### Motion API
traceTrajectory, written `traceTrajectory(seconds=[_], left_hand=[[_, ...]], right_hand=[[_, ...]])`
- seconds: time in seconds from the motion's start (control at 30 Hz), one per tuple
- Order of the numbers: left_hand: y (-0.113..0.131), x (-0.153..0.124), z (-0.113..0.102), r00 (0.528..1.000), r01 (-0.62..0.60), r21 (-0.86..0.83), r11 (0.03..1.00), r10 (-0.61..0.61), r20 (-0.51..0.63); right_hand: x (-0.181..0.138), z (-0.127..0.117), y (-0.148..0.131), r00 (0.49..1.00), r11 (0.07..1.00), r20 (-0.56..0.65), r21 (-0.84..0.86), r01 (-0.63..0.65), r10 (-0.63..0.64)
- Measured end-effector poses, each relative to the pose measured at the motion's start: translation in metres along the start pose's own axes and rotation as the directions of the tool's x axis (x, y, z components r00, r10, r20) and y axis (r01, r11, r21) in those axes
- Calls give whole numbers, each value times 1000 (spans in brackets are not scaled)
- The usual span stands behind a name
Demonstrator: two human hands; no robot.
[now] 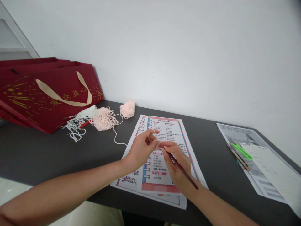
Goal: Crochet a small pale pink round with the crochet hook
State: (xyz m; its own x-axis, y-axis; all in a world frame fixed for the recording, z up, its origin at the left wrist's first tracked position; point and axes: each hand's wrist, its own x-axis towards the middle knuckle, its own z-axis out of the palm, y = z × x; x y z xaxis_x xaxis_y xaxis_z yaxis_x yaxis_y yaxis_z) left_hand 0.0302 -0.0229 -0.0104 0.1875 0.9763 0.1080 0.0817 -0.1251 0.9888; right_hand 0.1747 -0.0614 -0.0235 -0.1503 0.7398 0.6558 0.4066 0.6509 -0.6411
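**stitchnoob:** Seeing a thin, dark, smooth crochet hook (181, 168) pinched in the right hand (175, 160), grip shut tight round the shaft, hovering over the printed pattern sheet (174, 128). Slants tip up-left, tail down-right along the wrist.

**loopy_k:** Yep. Points straight at the left hand (141, 149), just beside it, with that grip nipped narrow on a pale pink yarn strand (115, 138). Trails up-left to a fuzzy pink tangle (103, 118) and small ball (127, 109) on the dark matte bench (47, 150). Also spotting loose white yarn (77, 124) and a red gift bag (47, 94) behind.
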Motion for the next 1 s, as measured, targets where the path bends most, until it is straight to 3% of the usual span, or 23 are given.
traceTrajectory(seconds=[0.1, 0.2, 0.27, 0.37, 0.47, 0.53, 0.6, 0.63, 0.67, 0.73, 0.8, 0.83, 0.87, 0.97, 1.0], left_hand=[[0, 0, 0, 1000, -18, 11, 1000, 18, -6], [-2, 0, 0, 999, -41, 67, 997, 42, -10], [-4, 0, 0, 998, -60, 122, 991, 62, -14], [-4, 0, 0, 997, -72, 150, 986, 75, -16], [-2, 1, 0, 998, -63, 64, 996, 64, -16], [0, 1, 0, 999, -36, -16, 999, 36, -8], [1, 2, -1, 1000, 5, -59, 998, -5, 0], [0, 2, -1, 1000, 23, -62, 998, -23, 2], [0, 3, -1, 999, 37, -58, 998, -37, 2], [-1, 4, -2, 999, 51, -48, 998, -51, 3], [-2, 5, -2, 999, 52, -50, 997, -53, 0], [-1, 5, -2, 998, 57, -63, 996, -57, 1], [-1, 6, -2, 998, 68, -82, 994, -68, 3], [1, 6, -3, 993, 121, -151, 981, -119, 25], [1, 6, -3, 992, 129, -157, 979, -126, 28]], right_hand=[[0, 0, 0, 994, 995, 49, -17, 99, -98], [2, 1, -2, 994, 995, -52, 19, -95, 96], [2, 1, -1, 986, 988, -74, 26, -150, 152], [1, -2, 4, 998, 997, 20, -49, 60, -59], [0, -6, 11, 937, 931, 176, -158, 328, -300], [-1, -6, 12, 920, 911, 184, -171, 376, -345], [-1, -2, 10, 966, 961, 88, -117, 251, -242], [-2, 0, 8, 991, 988, 19, -76, 132, -131], [-2, 3, 7, 999, 999, -37, -32, 12, -13], [-1, 5, 7, 991, 995, -84, 13, -103, 103], [0, 3, 10, 999, 1000, -48, -31, -1, 0], [1, 0, 12, 993, 991, -8, -72, 113, -114], [2, -3, 14, 957, 951, 105, -128, 282, -270], [3, -10, 16, 904, 900, 229, -171, 402, -361], [3, -10, 15, 915, 909, 219, -174, 377, -338]])
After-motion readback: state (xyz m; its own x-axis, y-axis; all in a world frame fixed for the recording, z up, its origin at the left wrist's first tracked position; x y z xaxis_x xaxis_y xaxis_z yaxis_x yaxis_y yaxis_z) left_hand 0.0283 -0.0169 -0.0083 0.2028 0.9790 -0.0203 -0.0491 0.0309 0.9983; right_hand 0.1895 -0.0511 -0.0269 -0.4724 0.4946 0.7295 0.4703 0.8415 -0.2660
